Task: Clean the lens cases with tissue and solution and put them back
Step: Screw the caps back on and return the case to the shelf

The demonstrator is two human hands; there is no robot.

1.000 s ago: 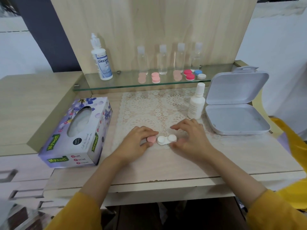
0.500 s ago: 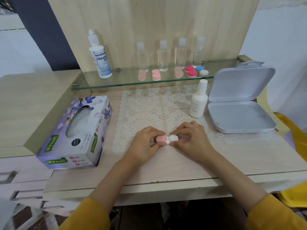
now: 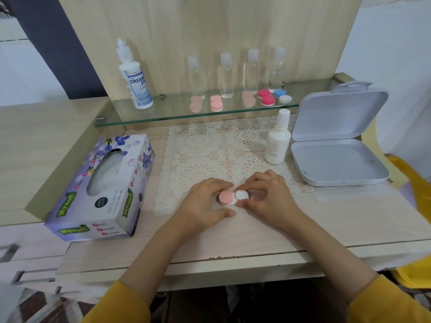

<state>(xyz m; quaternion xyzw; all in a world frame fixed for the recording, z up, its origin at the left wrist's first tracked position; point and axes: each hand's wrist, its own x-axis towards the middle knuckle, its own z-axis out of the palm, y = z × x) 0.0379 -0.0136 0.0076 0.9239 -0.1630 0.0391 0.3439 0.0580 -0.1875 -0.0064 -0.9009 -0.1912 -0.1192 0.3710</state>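
Changed: the small round plastic pink cap (image 3: 225,197) lay on the pale wooden tabletop (image 3: 303,224) just beside the white twin-well plastic lens case (image 3: 233,201) a second ago. Now it sits over the case's left well, and our left hand (image 3: 203,206) and right hand (image 3: 272,199) have drawn in close around it.
Meaning: we judge the cap is being seated and turned home, so this case looks nearly ready to go back.
Left hand: fingers curled round the pink cap, thumb stretched along the tabletop below it.
Right hand: fingertips pinch the round white cap (image 3: 241,195) on the other well, steadying the case.
Task's thing: the lens case is between our hands at the near edge of the cream lace mat (image 3: 210,148). We cannot tell whether it rests there or is slightly lifted.
Left side: the purple floral cardboard tissue box (image 3: 100,190), tissue showing in its slot, well apart from both hands.
Right, farther: a small white plastic bottle (image 3: 277,143) stands upright on the mat, just beside the open white hinged plastic box (image 3: 338,164).
Far: the glass shelf (image 3: 175,113) carries more cases, pale pink (image 3: 216,103), deep pink on white (image 3: 265,97), and blue with white (image 3: 282,95). A tall white solution bottle with a blue label (image 3: 135,80) stands at its left end, and four clear bottles (image 3: 226,75) behind.
Open question: shelf or box as "back", we cannot tell.
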